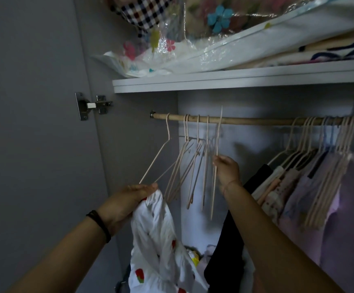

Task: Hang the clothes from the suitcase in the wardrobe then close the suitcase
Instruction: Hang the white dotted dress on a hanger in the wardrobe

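Note:
I face the open wardrobe. My left hand [129, 199] grips a white garment with red strawberry prints [157, 240] that hangs down from it at lower centre. My right hand [227, 168] pinches the rightmost pale empty hanger [216, 166] of a group of several empty hangers [184, 166] at the left end of the wooden rail [256, 120]. That hanger's hook stands above the rail. The suitcase is out of view.
Clothes on hangers [311, 182] fill the rail's right part. A dark garment [227, 250] hangs under my right arm. The shelf [235, 78] above carries bagged bedding [235, 34]. The open grey door [34, 123] with a hinge [91, 105] stands at left.

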The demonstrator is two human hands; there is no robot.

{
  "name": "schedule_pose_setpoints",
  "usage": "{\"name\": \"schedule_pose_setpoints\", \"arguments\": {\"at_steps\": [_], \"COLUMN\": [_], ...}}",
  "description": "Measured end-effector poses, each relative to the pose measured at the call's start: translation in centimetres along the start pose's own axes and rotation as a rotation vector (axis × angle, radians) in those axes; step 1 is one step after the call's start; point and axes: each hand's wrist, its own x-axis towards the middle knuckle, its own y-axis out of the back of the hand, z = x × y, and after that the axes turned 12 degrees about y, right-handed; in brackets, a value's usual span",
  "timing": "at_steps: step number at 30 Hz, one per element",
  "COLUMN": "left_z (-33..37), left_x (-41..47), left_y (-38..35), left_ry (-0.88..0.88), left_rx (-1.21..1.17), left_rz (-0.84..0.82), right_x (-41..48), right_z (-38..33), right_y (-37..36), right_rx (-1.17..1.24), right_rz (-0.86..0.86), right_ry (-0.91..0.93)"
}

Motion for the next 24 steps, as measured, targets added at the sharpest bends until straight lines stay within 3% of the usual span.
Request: {"name": "schedule_pose_setpoints", "arguments": {"at_steps": [4,7,11,16,19,24], "left_z": [0.1,0.0,-0.3,-0.7,-0.9,-1.6], "left_x": [-0.7,-0.9,-1.4,-2.2,-2.4,-2.6], "left_y": [-0.3,-0.5,-1.0,-0.8,-0.8,-1.3], "left_ry": [0.021,0.010,0.017,0.003,-0.007,-0.005], "left_rx": [0.019,0.032,0.040,0.135,0.176,0.196], "left_rz": [-0.034,-0.015,-0.012,-0.004,-0.001,-0.027], "right_x": [-5.7,-8.6,-9.5,-12.3,-14.4,-17.2], "right_z": [-0.1,-0.6,-0.4,-0.9,-2.1,-5.1], "right_y": [3.4,5.2,5.9,7.5,8.9,10.2], "right_rx": [0.079,0.222,0.124,-0.133,-0.035,0.288], "right_rz": [-0.190,-0.327,-0.257,-0.058,-0.024,-0.114], "right_ry": [0.180,0.133,-0.048,0.153,0.194,0.133]}}
